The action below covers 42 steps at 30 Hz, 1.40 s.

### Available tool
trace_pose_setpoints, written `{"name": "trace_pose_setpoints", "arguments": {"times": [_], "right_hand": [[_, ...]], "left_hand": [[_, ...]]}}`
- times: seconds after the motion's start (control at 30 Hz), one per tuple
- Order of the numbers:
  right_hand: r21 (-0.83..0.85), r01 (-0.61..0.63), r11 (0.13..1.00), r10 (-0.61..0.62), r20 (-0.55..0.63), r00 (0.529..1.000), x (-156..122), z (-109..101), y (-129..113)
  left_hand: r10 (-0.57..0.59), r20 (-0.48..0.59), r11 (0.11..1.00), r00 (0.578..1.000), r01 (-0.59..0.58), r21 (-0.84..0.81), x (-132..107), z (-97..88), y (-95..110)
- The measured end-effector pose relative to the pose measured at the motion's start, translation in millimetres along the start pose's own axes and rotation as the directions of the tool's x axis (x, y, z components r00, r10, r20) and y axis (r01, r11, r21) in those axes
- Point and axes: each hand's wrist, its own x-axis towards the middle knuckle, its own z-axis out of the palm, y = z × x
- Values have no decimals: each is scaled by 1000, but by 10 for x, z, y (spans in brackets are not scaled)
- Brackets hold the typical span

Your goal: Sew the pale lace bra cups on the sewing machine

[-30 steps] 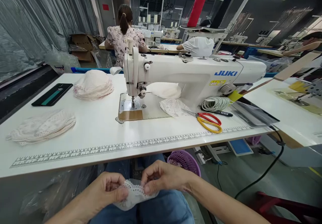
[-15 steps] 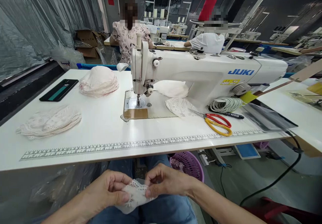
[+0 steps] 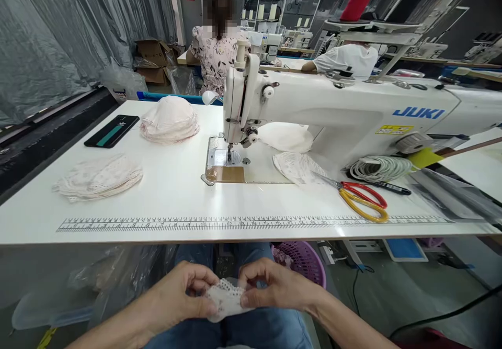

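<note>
- Flat stack of off-white lace pieces (image 3: pixel 100 179) is lying on the L side of the glossy white tabletop (image 3: pixel 176 202), w/ a black rectangular phone-like slab with a teal band (image 3: pixel 112 131) sitting behind it.
- Domed stack of pale pink fabric cups (image 3: pixel 169 120) is resting just R of the slab.
- L hand (image 3: pixel 188 292) is pinching the L end of the cloth, thumb nearer the wearer, fingers curling behind.
- Small white cloth piece w/ a holey lace edge (image 3: pixel 227 304) is hanging btwn both hands, above the blue-jeaned lap (image 3: pixel 270 330) & off the table's front edge. Long axis is running approx side to side, lace edge facing the table; neither hand is clearly nearer, tbh.
- R hand (image 3: pixel 276 286) is pinching the R end, thumb vs. index; other fingers are partly hidden.
- White JUKI sewing machine (image 3: pixel 333 98) is standing beyond the hands, needle end L.
- Red-and-yellow-handled metal scissors (image 3: pixel 364 201) are lying R of the needle.
</note>
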Motion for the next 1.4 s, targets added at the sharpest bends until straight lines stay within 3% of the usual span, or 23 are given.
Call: {"name": "trace_pose_setpoints", "arguments": {"times": [0.2,0.33,0.43,0.53,0.73,0.97,1.17,1.4], "right_hand": [[1,-27,1000,27,-13,1000,9,-1,36],[-37,17,999,-16,19,1000,27,1,51],[-53,64,997,-62,25,998,54,50,65],[12,35,999,-34,-24,999,91,142,78],[91,3,996,5,-88,996,123,226,91],[116,22,993,-15,-61,998,90,154,125],[58,46,997,-43,-61,997,66,135,99],[11,164,986,-157,-222,962,110,231,68]], "left_hand": [[13,-74,997,997,-7,74,-6,-26,-54],[23,-89,993,996,-12,115,-19,-20,-47],[47,-133,988,990,-27,151,-18,19,-44],[76,-165,983,983,-46,180,-13,53,-37],[109,-164,964,980,-65,256,12,63,-34],[134,-57,991,989,-134,-5,87,114,-106],[191,-88,972,978,-176,159,95,106,-97],[223,-102,955,970,-197,221,96,153,-30]]}}
